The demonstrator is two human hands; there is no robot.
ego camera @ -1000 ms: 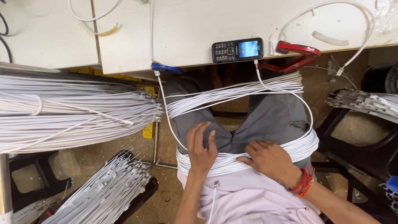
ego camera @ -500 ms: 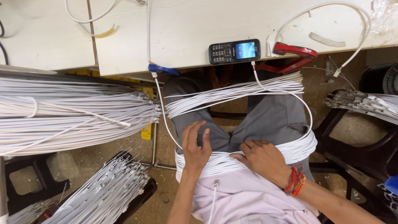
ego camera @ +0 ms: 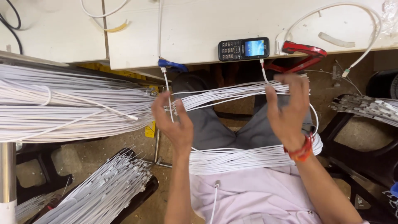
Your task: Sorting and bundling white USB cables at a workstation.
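Note:
A long bundle of thin white cables (ego camera: pixel 240 92) loops across my lap, with a lower run (ego camera: pixel 248 157) lying against my shirt. My left hand (ego camera: pixel 174 122) pinches the upper run near its left end, where the metal plug tips are. My right hand (ego camera: pixel 288 110) curls over the same run at its right side, fingers bent around the strands. A red thread band sits on my right wrist. One single white cable (ego camera: pixel 166 89) hangs down from the table edge past my left hand.
A dark keypad phone (ego camera: pixel 243 48) with a lit screen lies at the edge of the white table (ego camera: pixel 199 29), next to red-handled pliers (ego camera: pixel 302 56). Big stacks of white cables lie at the left (ego camera: pixel 62 108), lower left (ego camera: pixel 95 191) and right (ego camera: pixel 369 107).
Both hands have risen from the lower run at my waist up to the upper run of cables near the table edge, and now grip it.

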